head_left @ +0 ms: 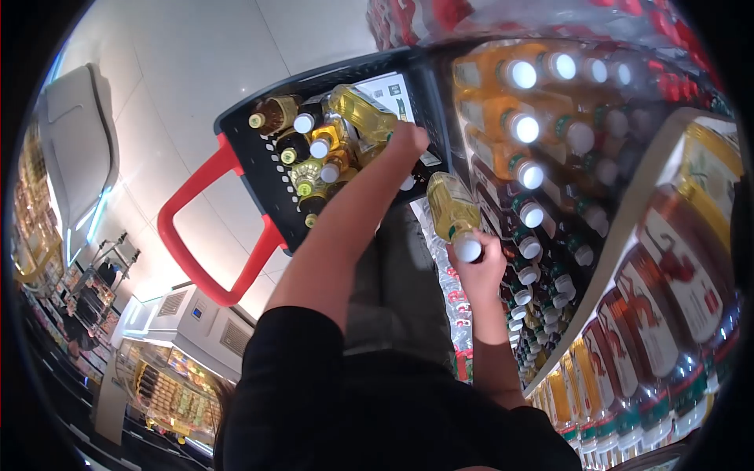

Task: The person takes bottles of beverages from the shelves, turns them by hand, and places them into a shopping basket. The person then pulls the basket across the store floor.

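Left hand (410,141) gripping yellow bottle (360,111) | right hand (481,268) round second bottle (453,206) | crowded basket (255,161), white-capped bottles (521,127) beside

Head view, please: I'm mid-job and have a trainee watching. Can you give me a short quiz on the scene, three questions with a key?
1. Which hand, outside the shopping basket, grips a white-capped bottle of yellow liquid: A) left or B) right?
2. True or false: the shopping basket has no bottles in it.
3. Fill in the colour: the basket handle is ____.

Key:
1. B, the right hand.
2. False; several bottles are inside.
3. Red.
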Demonstrator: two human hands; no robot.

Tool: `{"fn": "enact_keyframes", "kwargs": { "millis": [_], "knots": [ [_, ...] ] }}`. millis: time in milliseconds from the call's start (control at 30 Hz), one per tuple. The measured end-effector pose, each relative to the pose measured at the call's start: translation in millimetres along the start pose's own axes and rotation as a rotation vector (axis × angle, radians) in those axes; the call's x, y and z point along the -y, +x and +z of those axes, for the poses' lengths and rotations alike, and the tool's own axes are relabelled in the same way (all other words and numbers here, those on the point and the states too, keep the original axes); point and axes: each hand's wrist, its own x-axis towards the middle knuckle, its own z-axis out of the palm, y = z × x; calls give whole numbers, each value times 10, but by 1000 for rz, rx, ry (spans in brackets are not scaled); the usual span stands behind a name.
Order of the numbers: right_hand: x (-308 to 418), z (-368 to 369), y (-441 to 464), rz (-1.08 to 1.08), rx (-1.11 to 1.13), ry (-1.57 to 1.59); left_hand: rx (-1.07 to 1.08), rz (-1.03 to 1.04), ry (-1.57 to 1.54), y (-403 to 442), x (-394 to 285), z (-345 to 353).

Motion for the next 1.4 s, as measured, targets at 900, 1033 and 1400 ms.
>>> {"fn": "enact_keyframes", "kwargs": {
  "millis": [900, 1033, 1400],
  "knots": [
    [-288, 1456, 1054, 2, 662, -387, -521, -243, -264, -1309, 514, 104],
    [-20, 1542, 1039, 117, 593, -495, -774, -279, -369, -1298, 292, 157],
    [-348, 1579, 1176, -203, 714, -260, -494, -290, -559, -1427, 293, 92]
  ]
}}
